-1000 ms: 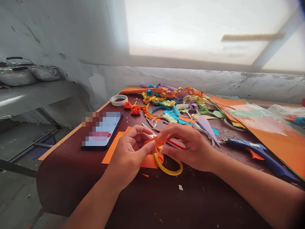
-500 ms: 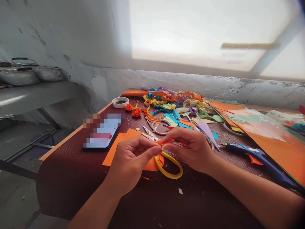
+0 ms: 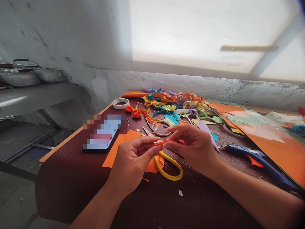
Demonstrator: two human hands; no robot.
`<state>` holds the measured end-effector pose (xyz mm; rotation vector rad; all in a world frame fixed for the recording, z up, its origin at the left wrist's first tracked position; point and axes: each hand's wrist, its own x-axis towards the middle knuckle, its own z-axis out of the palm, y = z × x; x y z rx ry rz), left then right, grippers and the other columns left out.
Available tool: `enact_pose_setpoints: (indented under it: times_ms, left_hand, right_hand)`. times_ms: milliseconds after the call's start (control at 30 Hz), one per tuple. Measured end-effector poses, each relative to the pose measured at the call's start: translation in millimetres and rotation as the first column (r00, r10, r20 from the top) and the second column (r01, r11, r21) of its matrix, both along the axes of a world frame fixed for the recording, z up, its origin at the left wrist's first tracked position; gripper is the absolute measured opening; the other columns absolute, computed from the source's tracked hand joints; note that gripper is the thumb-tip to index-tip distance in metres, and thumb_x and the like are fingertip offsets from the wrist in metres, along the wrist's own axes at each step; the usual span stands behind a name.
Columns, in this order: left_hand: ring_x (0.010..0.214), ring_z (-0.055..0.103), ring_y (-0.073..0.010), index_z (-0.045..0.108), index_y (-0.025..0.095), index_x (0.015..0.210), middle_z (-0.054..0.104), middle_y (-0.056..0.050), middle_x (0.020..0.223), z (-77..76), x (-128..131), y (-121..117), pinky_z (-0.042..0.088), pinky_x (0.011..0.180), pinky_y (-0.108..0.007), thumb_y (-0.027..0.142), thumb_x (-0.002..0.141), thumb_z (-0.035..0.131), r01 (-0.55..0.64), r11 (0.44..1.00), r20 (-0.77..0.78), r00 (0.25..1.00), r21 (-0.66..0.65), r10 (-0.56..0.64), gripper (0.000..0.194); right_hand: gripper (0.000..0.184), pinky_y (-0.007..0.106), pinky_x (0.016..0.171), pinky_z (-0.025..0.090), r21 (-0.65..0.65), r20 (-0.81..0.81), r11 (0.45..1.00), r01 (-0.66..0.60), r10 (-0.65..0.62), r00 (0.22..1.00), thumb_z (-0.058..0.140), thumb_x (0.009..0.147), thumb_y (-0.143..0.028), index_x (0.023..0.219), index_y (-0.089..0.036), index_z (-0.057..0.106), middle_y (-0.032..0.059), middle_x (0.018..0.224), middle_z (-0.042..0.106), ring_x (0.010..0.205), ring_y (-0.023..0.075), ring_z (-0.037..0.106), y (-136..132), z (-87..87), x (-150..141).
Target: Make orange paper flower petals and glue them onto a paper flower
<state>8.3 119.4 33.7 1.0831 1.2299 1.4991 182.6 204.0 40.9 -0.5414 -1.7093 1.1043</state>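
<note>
My left hand (image 3: 133, 160) and my right hand (image 3: 193, 146) meet above a dark red table (image 3: 71, 178). Both pinch a narrow orange paper strip (image 3: 162, 142) between thumb and fingers, one hand at each end. Under the hands lie an orange paper sheet (image 3: 119, 143) and scissors (image 3: 166, 165) with yellow and red handles, their blades pointing away from me.
A phone (image 3: 102, 133) lies at the table's left. A tape roll (image 3: 120, 103), small paper roses (image 3: 136, 113) and a heap of coloured paper curls (image 3: 171, 101) sit at the back. A blue glue gun (image 3: 257, 159) and large orange sheets (image 3: 274, 140) lie to the right.
The strip between my fingers now looks thinner and flatter, seen edge-on. My hands stay together at the same spot; the view has tilted up slightly.
</note>
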Motion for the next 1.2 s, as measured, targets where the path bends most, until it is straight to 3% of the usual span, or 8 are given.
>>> enact_pose_setpoints:
  times_ms: [133, 267, 467, 667, 867, 967, 1100, 1200]
  left_hand:
    - [0.081, 0.077, -0.0183, 0.085, 0.025, 0.089, 0.083, -0.001, 0.085, 0.1, -1, 0, 0.062, 0.075, -0.023, 0.034, 0.079, 0.087, -0.02, 0.999, -0.082, 0.996, 0.028, 0.022, 0.014]
    - [0.082, 0.078, -0.0174, 0.084, 0.027, 0.083, 0.083, 0.0, 0.084, -0.1, -1, -1, 0.06, 0.076, -0.021, 0.034, 0.08, 0.086, -0.017, 0.999, -0.119, 0.993, 0.045, 0.022, 0.008]
    - [0.078, 0.078, -0.0174, 0.083, 0.025, 0.085, 0.082, 0.001, 0.08, -1.0, 2, -1, 0.063, 0.076, -0.023, 0.036, 0.083, 0.084, -0.042, 0.998, -0.092, 0.995, 0.042, 0.045, 0.011]
    - [0.079, 0.077, -0.0208, 0.082, 0.021, 0.084, 0.082, -0.002, 0.081, -2.0, 0, -2, 0.063, 0.077, -0.029, 0.04, 0.081, 0.084, -0.065, 0.998, -0.139, 0.988, -0.008, 0.063, 0.019]
    - [0.083, 0.077, -0.0234, 0.084, 0.022, 0.086, 0.082, -0.003, 0.082, 4.5, 6, -1, 0.061, 0.074, -0.03, 0.041, 0.086, 0.078, -0.044, 0.998, -0.296, 0.955, -0.038, 0.031, 0.02]
    - [0.081, 0.076, -0.0235, 0.084, 0.022, 0.09, 0.081, -0.003, 0.082, 5.8, 8, -1, 0.06, 0.068, -0.029, 0.044, 0.089, 0.073, -0.029, 0.998, -0.378, 0.926, -0.049, 0.008, 0.024]
    - [0.067, 0.071, -0.0202, 0.084, 0.022, 0.091, 0.076, -0.003, 0.071, 6.7, 9, -3, 0.057, 0.056, -0.026, 0.048, 0.091, 0.07, -0.011, 0.998, -0.376, 0.926, -0.067, -0.015, 0.029]
    - [0.071, 0.073, -0.0222, 0.083, 0.022, 0.091, 0.077, -0.004, 0.073, 7.7, 9, -4, 0.058, 0.053, -0.026, 0.049, 0.092, 0.069, 0.004, 0.998, -0.348, 0.937, -0.056, -0.024, 0.031]
  right_hand:
    - [0.029, 0.031, 0.074, 0.062, -0.057, 0.041, 0.995, -0.081, 0.083, 0.996, 0.089, 0.078, -0.027, 0.105, -0.025, 0.078, 0.0031, 0.087, 0.079, 0.08, 0.0185, 0.075, 4, -3.6, 2]
    - [0.011, 0.031, 0.071, 0.058, -0.027, 0.121, 0.995, -0.1, 0.102, 0.987, 0.086, 0.082, -0.032, 0.087, -0.024, 0.082, 0.0046, 0.084, 0.079, 0.079, 0.0191, 0.072, 8, -3.6, 5]
    - [0.015, 0.03, 0.065, 0.055, -0.049, 0.19, 0.994, -0.093, 0.1, 0.977, 0.083, 0.084, -0.037, 0.081, -0.022, 0.083, 0.0061, 0.08, 0.079, 0.072, 0.0187, 0.07, 6, 0.2, 4]
    - [0.025, 0.03, 0.066, 0.058, -0.267, 0.189, 0.959, -0.1, 0.154, 0.97, 0.088, 0.077, -0.044, 0.089, -0.022, 0.084, 0.0051, 0.085, 0.08, 0.076, 0.0204, 0.072, 4, -0.7, 3]
    - [0.027, 0.033, 0.07, 0.06, -0.288, 0.05, 0.953, -0.09, 0.109, 0.993, 0.091, 0.071, -0.047, 0.078, -0.022, 0.081, 0.0047, 0.081, 0.08, 0.074, 0.0205, 0.072, 3, 1.9, 1]
    - [0.028, 0.033, 0.071, 0.06, -0.337, 0.05, 0.93, -0.146, 0.173, 0.984, 0.09, 0.073, -0.047, 0.081, -0.022, 0.081, 0.0044, 0.082, 0.08, 0.074, 0.0205, 0.073, 4, 0.7, 1]
    - [0.028, 0.03, 0.068, 0.055, -0.291, 0.104, 0.941, -0.171, 0.209, 0.972, 0.086, 0.078, -0.047, 0.082, -0.02, 0.081, 0.005, 0.081, 0.078, 0.075, 0.0197, 0.07, 5, -0.3, 2]
    - [0.027, 0.028, 0.065, 0.051, -0.254, 0.085, 0.954, -0.162, 0.188, 0.978, 0.084, 0.081, -0.045, 0.08, -0.019, 0.08, 0.0043, 0.079, 0.075, 0.072, 0.0171, 0.065, 4, 1.3, 3]
